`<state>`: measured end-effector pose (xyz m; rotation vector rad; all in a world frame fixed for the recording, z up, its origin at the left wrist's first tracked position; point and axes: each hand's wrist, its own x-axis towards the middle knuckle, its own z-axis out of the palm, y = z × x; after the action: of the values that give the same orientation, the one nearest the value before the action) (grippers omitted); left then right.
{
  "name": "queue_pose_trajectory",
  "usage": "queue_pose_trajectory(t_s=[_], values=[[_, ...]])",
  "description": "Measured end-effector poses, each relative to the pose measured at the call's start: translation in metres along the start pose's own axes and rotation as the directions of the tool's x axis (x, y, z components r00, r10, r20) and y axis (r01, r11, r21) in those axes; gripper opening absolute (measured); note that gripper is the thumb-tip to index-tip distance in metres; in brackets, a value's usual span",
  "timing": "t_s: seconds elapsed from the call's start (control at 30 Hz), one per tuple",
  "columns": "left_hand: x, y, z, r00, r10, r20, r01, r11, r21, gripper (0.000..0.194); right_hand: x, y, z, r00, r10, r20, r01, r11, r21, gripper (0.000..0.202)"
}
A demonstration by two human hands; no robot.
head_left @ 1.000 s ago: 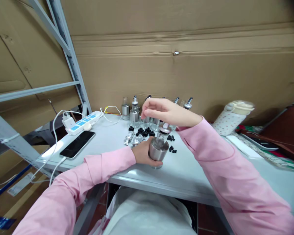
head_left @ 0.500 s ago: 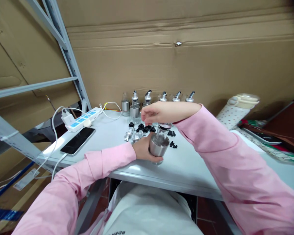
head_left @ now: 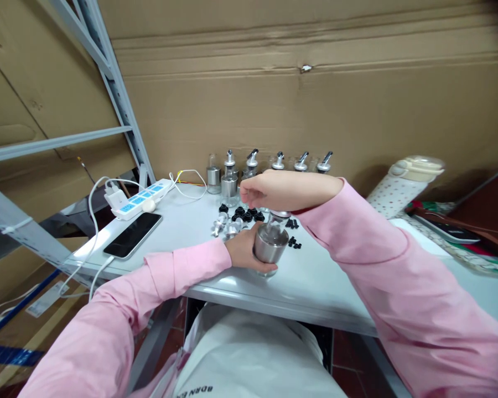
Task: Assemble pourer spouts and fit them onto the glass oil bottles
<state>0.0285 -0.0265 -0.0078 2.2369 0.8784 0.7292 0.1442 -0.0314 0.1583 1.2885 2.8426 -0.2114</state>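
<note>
Pale tabletop beneath, the left hand clasps a bottle, the right hand curled above it, grip unclear.

A table with a pale, glossy top is shown. Along its rear edge, glass bottles with metal bands are lined up, several of them fitted with spouts. In front of these, black caps are clustered; silvery fittings are heaped just beside them, nearer the front edge. To the right, small black pieces are scattered in two groups. The left end is occupied by a dark-screened phone and a power strip; toward the right end, a dotted tumbler is placed.
</note>
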Motion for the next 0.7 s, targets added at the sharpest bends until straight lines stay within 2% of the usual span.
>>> queue_pose_trajectory(t_s=[0.13, 0.3, 0.7], values=[[0.0003, -0.0011, 0.0009, 1.000, 0.013, 0.001, -0.013, 1.000, -0.013, 0.071, -0.0002, 0.0008, 0.0019, 0.999, -0.028, 0.020, 0.027, 0.998, 0.048, 0.023], [0.0008, -0.0049, 0.0033, 1.000, 0.000, -0.013, 0.000, 1.000, 0.013, 0.074, -0.0010, 0.0043, 0.0031, 0.998, 0.033, 0.044, -0.036, 0.997, 0.073, 0.020], [-0.0006, 0.0003, 0.0010, 1.000, 0.004, -0.011, -0.004, 1.000, -0.018, 0.067, 0.0014, 0.0025, 0.0072, 0.997, -0.034, 0.062, 0.029, 0.996, 0.084, 0.029]])
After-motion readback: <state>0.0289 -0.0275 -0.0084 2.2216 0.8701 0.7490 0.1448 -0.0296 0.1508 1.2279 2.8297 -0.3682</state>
